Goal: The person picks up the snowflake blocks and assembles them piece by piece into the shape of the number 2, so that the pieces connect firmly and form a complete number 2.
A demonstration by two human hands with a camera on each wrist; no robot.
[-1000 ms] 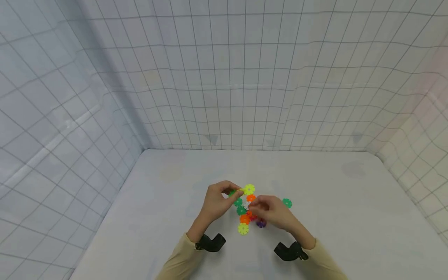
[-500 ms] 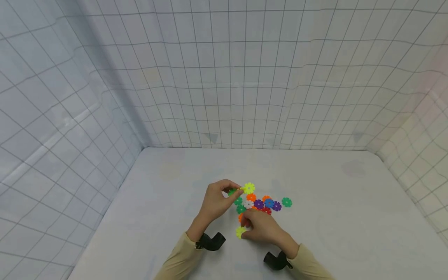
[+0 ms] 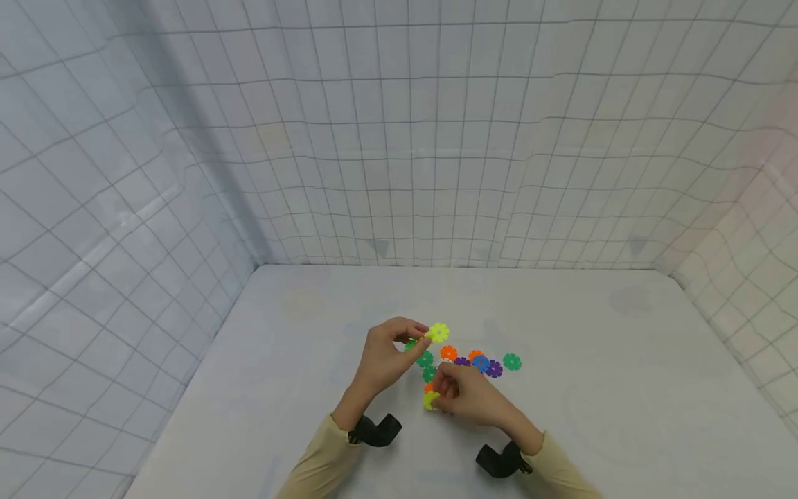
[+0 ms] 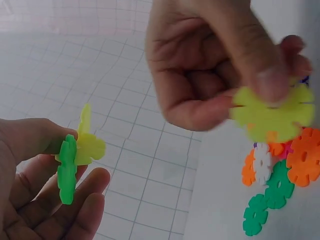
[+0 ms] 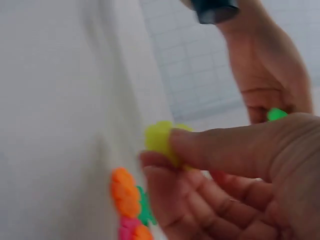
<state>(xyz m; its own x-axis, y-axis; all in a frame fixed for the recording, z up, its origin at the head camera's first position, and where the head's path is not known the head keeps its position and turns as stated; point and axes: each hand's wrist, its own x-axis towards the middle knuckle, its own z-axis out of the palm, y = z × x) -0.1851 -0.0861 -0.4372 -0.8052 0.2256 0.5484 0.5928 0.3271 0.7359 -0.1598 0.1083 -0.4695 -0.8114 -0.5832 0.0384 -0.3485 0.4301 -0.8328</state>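
Observation:
My left hand pinches a small cluster of joined snowflake discs between thumb and fingers. In the left wrist view the cluster shows a green disc on edge and yellow discs slotted crosswise to it. My right hand holds a single yellow snowflake disc between thumb and fingertips, close over the near end of the pile. The right wrist view shows that yellow disc blurred under the thumb. Part of the pile is hidden behind the right hand.
Loose discs lie flat on the white table: an orange disc, a blue disc, a purple disc and several others. One green disc lies apart at the right. A gridded white sheet rises behind the table.
My right hand has moved from over the pile to its near end and picked up the yellow disc there. The left hand stays in place, its cluster turned slightly.

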